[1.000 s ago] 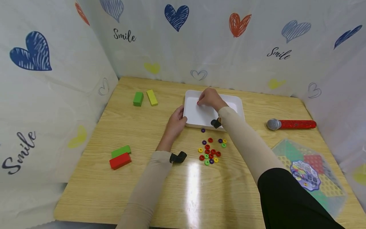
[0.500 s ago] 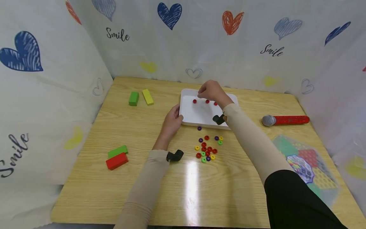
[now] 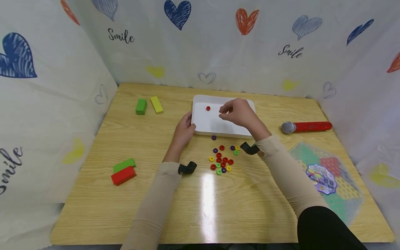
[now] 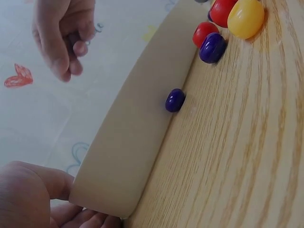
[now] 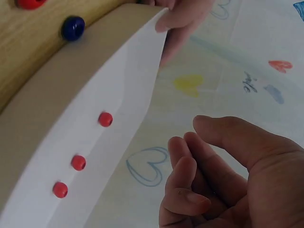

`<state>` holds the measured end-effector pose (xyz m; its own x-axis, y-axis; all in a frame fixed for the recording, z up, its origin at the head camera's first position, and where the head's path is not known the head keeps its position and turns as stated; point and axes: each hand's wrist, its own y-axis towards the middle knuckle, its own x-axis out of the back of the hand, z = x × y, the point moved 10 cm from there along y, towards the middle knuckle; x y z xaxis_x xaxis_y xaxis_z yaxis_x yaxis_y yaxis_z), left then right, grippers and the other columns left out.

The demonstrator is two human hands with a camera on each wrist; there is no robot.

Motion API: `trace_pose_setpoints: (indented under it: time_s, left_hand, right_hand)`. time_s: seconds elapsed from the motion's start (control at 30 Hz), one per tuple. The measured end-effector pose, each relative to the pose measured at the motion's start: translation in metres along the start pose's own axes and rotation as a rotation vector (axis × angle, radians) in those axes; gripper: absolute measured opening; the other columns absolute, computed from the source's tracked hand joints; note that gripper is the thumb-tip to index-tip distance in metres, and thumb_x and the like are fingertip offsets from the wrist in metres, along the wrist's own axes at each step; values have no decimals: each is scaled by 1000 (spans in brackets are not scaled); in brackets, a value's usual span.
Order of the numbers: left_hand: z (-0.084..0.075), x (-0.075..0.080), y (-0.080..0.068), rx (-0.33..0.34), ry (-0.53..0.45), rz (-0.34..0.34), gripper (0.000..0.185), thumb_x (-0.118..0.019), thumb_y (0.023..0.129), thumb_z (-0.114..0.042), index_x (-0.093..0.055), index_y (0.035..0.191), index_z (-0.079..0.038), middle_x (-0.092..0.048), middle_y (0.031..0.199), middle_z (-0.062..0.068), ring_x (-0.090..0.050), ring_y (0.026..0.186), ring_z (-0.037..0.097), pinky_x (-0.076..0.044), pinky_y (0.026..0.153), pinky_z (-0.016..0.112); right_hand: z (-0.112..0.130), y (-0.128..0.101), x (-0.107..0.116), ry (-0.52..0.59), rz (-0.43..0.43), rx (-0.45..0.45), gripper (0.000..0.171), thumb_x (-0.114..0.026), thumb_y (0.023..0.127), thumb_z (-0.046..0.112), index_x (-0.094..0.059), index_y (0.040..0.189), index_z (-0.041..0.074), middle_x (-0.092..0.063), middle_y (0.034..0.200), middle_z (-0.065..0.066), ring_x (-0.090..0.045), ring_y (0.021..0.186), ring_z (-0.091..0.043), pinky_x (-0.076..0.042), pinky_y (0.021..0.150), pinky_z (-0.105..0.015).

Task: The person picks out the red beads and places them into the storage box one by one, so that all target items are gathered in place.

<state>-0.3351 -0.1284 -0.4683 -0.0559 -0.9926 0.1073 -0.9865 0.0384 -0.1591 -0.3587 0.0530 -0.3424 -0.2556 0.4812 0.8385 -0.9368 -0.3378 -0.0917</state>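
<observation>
Steadying the white tray [image 3: 203, 126] at its left edge near the frame's centre, the left hand [image 3: 183, 131] curls its fingers against the rim so the tray cannot slide. Three red beads [image 5: 78, 162] lie in a row inside it. Right of them, the right hand [image 3: 240, 113] hovers over the tray, fingers loosely curled and holding nothing, just above the loose bead pile [image 3: 222, 159].

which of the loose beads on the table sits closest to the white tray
The lone purple bead, lying right by the near wall of the white tray. The other beads cluster farther toward the person.
</observation>
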Motion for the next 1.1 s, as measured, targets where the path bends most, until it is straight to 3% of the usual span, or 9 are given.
trace_pose_setpoints:
  time_s: [0.23,0.53,1.1]
  left_hand:
    - [-1,1,0,19,10,-8,60,-46,103,-11,-29,160,-16,-31,166,6,-32,152,16,-34,122,30]
    - [0,-1,1,26,12,-12,60,-47,102,-11,-30,160,-17,-31,166,5,-32,152,16,-35,122,30]
    - [2,0,5,31,-4,-12,62,-48,100,-10,-32,160,-18,-33,165,5,-35,151,15,-36,121,29]
  right_hand:
    - [-13,-33,-17,27,-18,15,18,-76,89,20,-80,100,7,-76,94,-9,-62,82,-22,-51,72,-32]
    - [-32,-59,-50,84,40,-13,17,-74,90,16,-79,103,6,-77,93,-8,-68,80,-17,-57,73,-33]
    - [-35,-68,-76,45,61,44,17,-79,86,19,-79,98,7,-78,92,-5,-66,79,-14,-56,73,-32]
